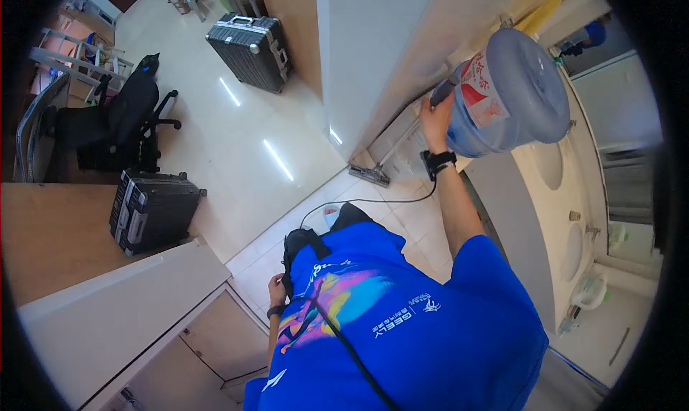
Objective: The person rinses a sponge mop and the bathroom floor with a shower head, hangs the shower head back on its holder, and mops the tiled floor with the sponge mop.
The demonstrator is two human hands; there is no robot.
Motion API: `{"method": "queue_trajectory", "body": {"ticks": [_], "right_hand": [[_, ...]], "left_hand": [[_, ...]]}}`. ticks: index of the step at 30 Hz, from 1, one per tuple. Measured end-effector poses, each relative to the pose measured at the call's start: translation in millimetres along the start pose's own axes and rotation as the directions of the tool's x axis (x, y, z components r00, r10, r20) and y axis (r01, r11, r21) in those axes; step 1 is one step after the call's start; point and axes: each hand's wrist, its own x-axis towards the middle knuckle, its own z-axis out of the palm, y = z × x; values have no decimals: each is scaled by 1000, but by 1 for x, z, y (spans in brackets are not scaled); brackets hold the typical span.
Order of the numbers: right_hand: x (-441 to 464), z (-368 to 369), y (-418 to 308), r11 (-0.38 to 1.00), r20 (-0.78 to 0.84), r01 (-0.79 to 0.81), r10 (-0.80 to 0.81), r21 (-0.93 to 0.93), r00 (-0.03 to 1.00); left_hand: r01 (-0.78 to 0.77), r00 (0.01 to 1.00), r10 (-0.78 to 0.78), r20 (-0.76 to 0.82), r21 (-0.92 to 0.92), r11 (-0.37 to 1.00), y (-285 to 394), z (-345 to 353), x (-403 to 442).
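My right hand (436, 124) is raised and closed around the dark grip of a long-handled mop (445, 91). Its pale pole runs down to a flat, narrow head (370, 175) on the tiles by the wall corner. Just beyond that hand is a large blue water bottle (531, 88) with a red and white label, lying on its side; what supports it is hidden. My left hand (277, 290) hangs low beside my dark shorts, partly in view, its fingers loose and holding nothing visible. Both wrists wear black bands, and a cable runs from the right one.
A curved washbasin counter (535, 188) lies along the right, with a white bottle (590, 290) on it. Ahead are a wall edge (359, 66), a black suitcase (247, 48), a second suitcase (154, 210) and an office chair (122, 120). A white cabinet (129, 318) stands at left.
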Motion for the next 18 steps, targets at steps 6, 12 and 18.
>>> {"method": "queue_trajectory", "body": {"ticks": [6,12,18], "right_hand": [[-13,-11,-21,973,84,-233,232,3,969],[-1,19,20,976,-1,-214,214,-49,977],[-15,49,-4,959,-63,-267,274,100,960]], "left_hand": [[-25,1000,26,-18,67,997,10,6,-4],[-29,999,30,-22,23,999,1,2,5],[-26,998,31,-48,109,994,-2,-9,3]]}}
